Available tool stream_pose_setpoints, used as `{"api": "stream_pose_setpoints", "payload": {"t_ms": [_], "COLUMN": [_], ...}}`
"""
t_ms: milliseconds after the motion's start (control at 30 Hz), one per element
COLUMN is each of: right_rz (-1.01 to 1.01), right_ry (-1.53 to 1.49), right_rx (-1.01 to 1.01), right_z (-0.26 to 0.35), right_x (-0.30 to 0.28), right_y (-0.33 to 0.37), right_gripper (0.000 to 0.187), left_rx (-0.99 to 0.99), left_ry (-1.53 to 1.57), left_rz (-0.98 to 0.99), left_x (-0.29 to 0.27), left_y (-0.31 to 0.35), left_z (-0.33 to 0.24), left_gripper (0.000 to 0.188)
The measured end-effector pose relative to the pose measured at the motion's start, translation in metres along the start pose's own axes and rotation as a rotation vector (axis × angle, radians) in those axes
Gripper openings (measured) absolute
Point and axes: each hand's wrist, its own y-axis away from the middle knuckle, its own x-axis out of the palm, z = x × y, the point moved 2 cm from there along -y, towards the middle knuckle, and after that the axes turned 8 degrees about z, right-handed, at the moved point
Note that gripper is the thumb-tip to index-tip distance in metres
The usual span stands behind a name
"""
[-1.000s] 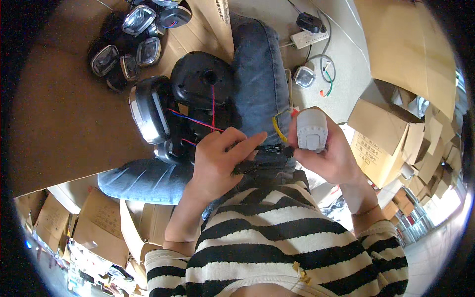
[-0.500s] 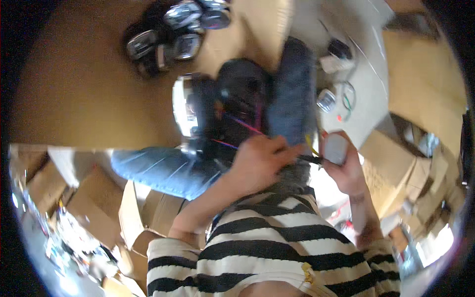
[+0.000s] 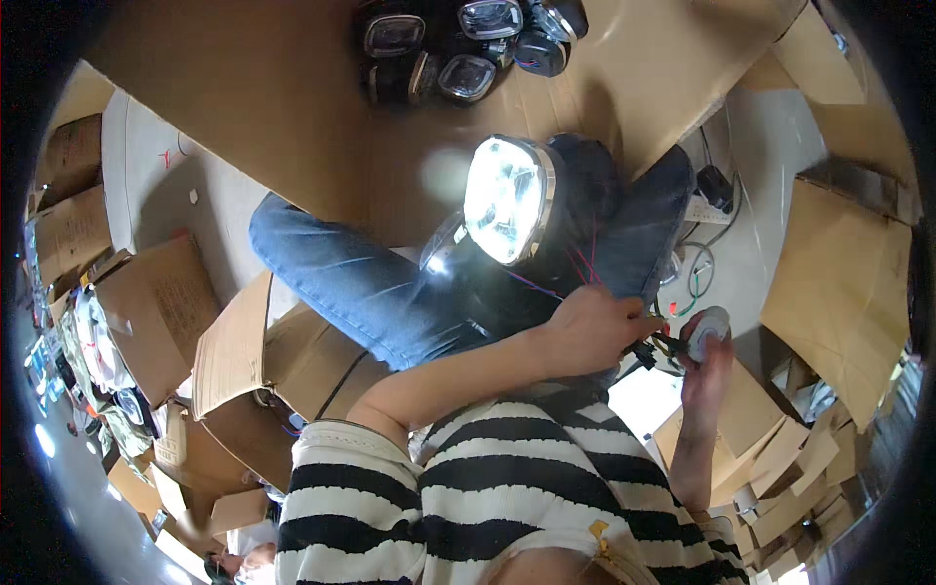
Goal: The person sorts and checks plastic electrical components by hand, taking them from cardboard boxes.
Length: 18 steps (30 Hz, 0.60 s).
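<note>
A square headlamp [image 3: 507,200] with a chrome rim rests tilted in my lap, its lens glowing bright white. Thin red and blue wires [image 3: 588,261] run from it to my left hand [image 3: 603,327]. That hand is closed, pinching the wires by a small black connector [image 3: 643,353]. To its right, my right hand [image 3: 706,378] grips a grey-white rounded piece [image 3: 710,330], whose kind I cannot make out; dark and coloured leads lie between the two hands. Behind the lit lamp sits another clear lens edge [image 3: 441,240], partly hidden.
Several unlit headlamps [image 3: 466,76] are grouped in the large open cardboard box [image 3: 263,107] before me. At right, a black plug adapter [image 3: 715,185] and a looped green cable [image 3: 696,273] lie on the floor. Opened cartons [image 3: 234,341] stand left, more [image 3: 829,292] right.
My view has shifted and sharpened. The lamp has turned, so its glowing lens faces me more. My hands have come closer together, the black connector now between them.
</note>
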Motion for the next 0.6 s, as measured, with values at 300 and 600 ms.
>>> {"api": "stream_pose_setpoints", "payload": {"t_ms": [300,600], "right_rz": [-0.133,0.249], "right_ry": [-0.122,-0.01], "right_rx": [-0.104,-0.013], "right_z": [-0.004,-0.013], "right_x": [-0.021,-0.05], "right_y": [-0.011,-0.028], "right_gripper": [0.03,0.035], "left_rx": [-0.109,-0.181], "left_ry": [0.078,0.043], "left_rz": [-0.076,-0.293], "left_x": [-0.031,-0.147], "left_y": [0.019,0.121], "left_z": [-0.007,-0.084], "left_gripper": [0.038,0.015]}}
